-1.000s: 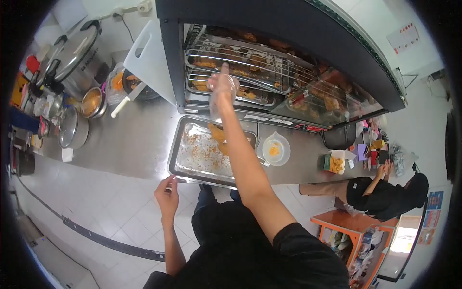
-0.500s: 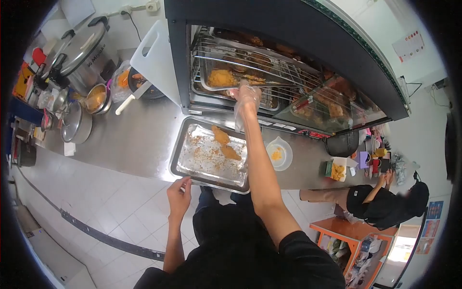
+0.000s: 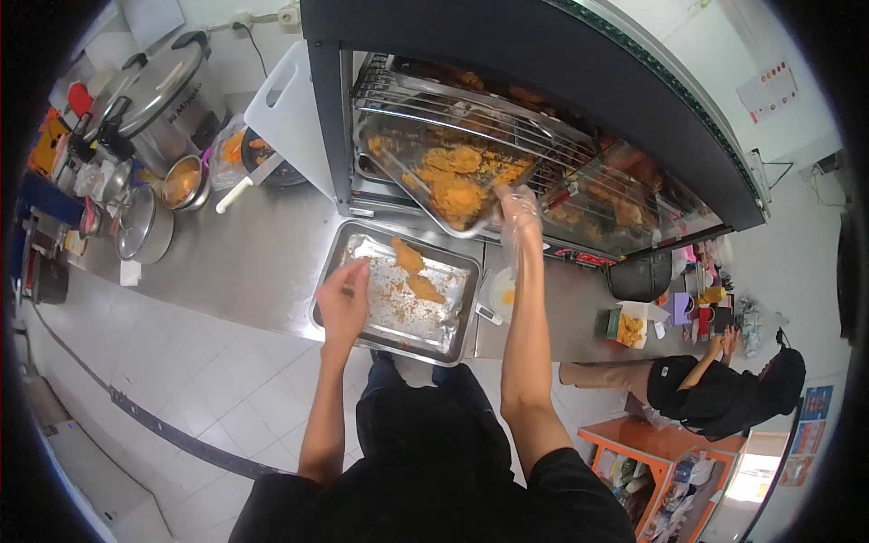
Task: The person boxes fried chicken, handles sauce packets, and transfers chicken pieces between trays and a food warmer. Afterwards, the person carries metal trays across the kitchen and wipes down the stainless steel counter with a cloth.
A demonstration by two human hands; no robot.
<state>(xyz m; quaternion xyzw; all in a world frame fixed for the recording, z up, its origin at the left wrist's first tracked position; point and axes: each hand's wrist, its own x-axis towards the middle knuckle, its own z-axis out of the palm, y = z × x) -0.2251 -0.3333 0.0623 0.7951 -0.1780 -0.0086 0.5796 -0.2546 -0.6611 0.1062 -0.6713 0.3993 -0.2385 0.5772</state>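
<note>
My right hand (image 3: pixel 518 210), in a clear plastic glove, grips the near right corner of a metal tray (image 3: pixel 407 192). Breaded fried chicken (image 3: pixel 457 185) and loose crumbs lie on this tray, which sticks partly out of the display warmer (image 3: pixel 339 118) at a slant. Below it, another metal tray (image 3: pixel 328 271) rests on the counter with two pieces of fried chicken (image 3: pixel 409 257) and scattered crumbs. My left hand (image 3: pixel 344 299) hovers above that tray's left side, bare and slightly blurred, its fingers loosely bent and apart with nothing visible in them.
A small white bowl (image 3: pixel 501 294) and a thermometer-like device (image 3: pixel 489 313) sit right of the lower tray. A knife (image 3: pixel 249 184), cutting board (image 3: pixel 288 118) and large pot (image 3: pixel 176 104) stand left. The warmer's glass door (image 3: pixel 625 204) hangs open. A co-worker (image 3: pixel 715 385) stands far right.
My right hand has drawn the chicken tray outward and to the right, out from the warmer's rack. My left hand has risen from the lower tray's near edge to above its left side.
</note>
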